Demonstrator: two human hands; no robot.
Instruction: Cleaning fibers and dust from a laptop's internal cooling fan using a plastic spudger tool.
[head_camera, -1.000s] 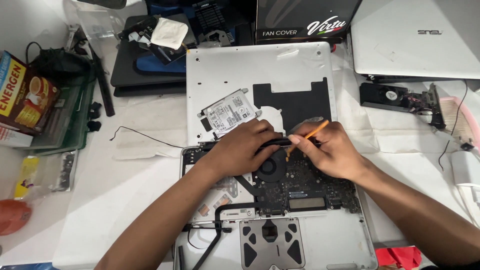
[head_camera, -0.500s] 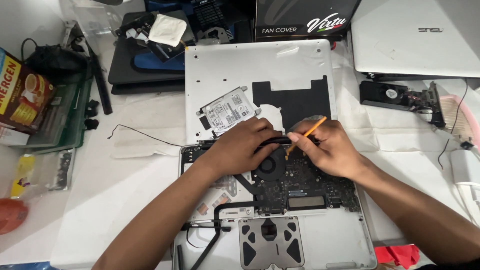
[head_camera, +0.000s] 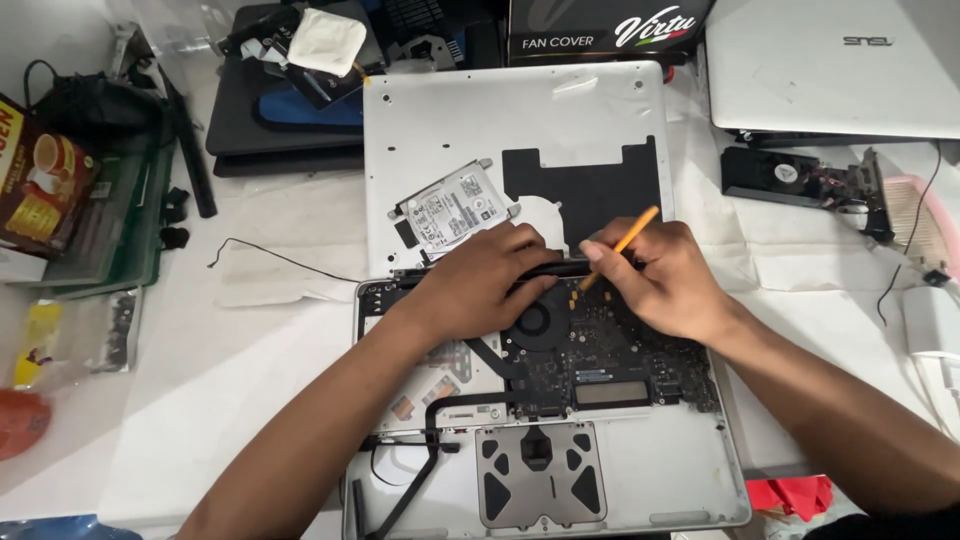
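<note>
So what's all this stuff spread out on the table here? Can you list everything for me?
open laptop: one, silver, insides exposed, near centre
bottom cover: one, silver, behind the laptop
hard drive: one, silver, on the cover
orange tool: one, thin, over the board
closed laptop: one, silver, far right
black box: one, far centre
fan part: one, black, right
dark laptop: one, far left
food box: one, red-brown, left edge
left hand: on the laptop's rear edge
right hand: holding the orange tool
</note>
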